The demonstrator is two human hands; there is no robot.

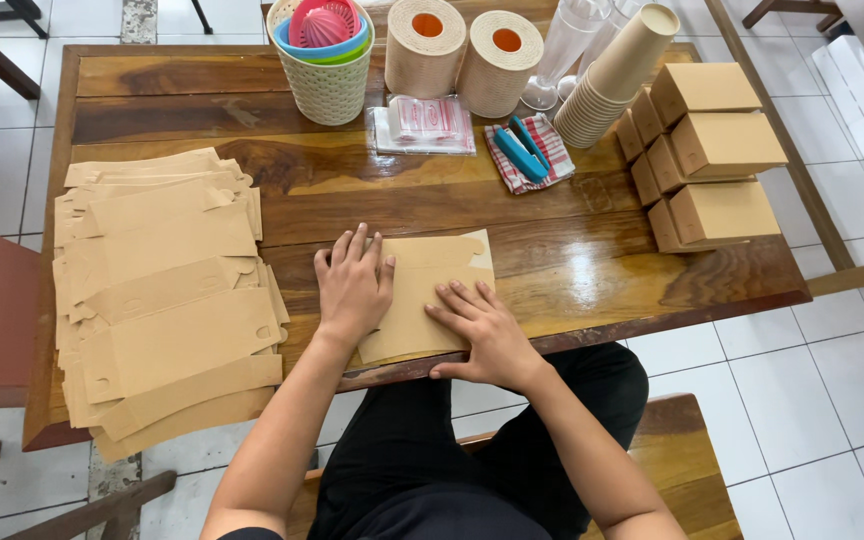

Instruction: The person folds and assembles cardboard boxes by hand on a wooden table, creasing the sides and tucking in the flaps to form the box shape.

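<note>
Tan cardboard blank (430,295) lay on brown wood-grained table (592,250); at twelve o'clock, a red-checked cloth (542,150) bore a blue stapler (522,152).

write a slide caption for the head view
Both hands, left hand and right hand, press a flat cardboard blank on a wooden table.

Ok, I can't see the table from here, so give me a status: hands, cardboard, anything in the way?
Left hand and right hand pressed flat on one unfolded box blank. Blank lies at the table edge. Nothing in the way; stack of blanks lies left.
</note>
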